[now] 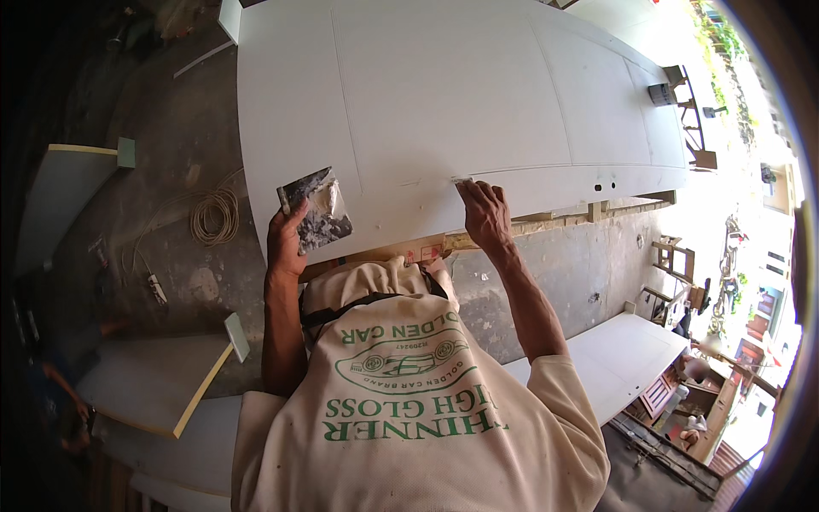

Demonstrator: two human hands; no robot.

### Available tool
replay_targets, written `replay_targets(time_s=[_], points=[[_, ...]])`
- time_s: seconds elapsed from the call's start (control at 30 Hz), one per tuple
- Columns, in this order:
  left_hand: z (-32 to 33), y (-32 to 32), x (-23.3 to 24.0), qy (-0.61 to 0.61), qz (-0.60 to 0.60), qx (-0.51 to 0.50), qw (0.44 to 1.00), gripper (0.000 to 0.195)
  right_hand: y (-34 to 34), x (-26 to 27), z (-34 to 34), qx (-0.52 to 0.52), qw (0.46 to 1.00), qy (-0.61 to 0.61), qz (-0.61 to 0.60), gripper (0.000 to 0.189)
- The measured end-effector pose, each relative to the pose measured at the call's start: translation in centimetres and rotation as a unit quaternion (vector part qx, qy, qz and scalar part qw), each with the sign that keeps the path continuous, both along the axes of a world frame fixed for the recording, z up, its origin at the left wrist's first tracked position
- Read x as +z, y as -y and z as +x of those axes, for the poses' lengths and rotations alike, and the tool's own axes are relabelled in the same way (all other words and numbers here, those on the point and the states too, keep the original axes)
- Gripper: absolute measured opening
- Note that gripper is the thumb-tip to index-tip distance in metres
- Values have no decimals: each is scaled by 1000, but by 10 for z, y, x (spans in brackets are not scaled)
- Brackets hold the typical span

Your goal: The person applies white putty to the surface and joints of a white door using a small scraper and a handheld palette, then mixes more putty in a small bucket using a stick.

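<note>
A large white door panel (441, 96) with grooved lines lies flat before me. My left hand (288, 240) grips a stained, square putty board (325, 211) by its left edge, over the panel's near left corner. White filler paste (327, 197) is heaped and smeared on the board. Farther right, my right hand (486, 208) pinches a thin putty scraper (462, 180) against the panel near its front edge. Most of the scraper is hidden by my fingers. Short faint marks show on the surface between my hands.
A coiled cable (214, 217) and a power strip (157, 290) lie on the concrete floor at left. A can (661, 95) stands at the panel's far right end. More white panels (624, 358) rest on both sides. Other people are at the left and right edges.
</note>
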State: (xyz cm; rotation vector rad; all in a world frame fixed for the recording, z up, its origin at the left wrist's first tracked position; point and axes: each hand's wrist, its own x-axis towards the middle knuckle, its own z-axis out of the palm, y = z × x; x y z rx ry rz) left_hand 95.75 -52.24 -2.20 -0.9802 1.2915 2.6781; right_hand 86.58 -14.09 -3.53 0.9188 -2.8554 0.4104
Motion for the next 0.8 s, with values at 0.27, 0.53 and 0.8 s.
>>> replay_targets(time_s=[0.27,0.53,0.8], points=[[3,-2,5,1,3,0,1000,28,-16,-6,-11,-17,998,-46,-33,38],[-5,-1,8,10,6,-1,1000,30,-27,-2,-17,-28,995,-68,-67,33],[1,1,-4,-27,14,-16,999,38,-37,-14,-46,-207,978,-28,-22,19]])
